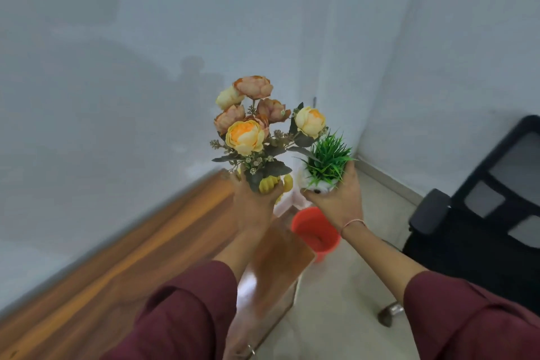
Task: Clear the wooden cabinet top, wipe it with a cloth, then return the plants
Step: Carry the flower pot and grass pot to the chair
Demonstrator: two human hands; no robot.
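My left hand grips a yellow ribbed vase that holds a bunch of orange and yellow flowers. My right hand holds a small white pot of spiky green grass. Both are lifted in the air above the far right end of the wooden cabinet top. The cabinet top runs along the wall from the lower left to the corner, and its visible surface is bare. No cloth is in sight.
An orange bucket stands on the floor just past the cabinet's end, below my hands. A black mesh office chair is at the right. White walls meet in a corner behind the plants.
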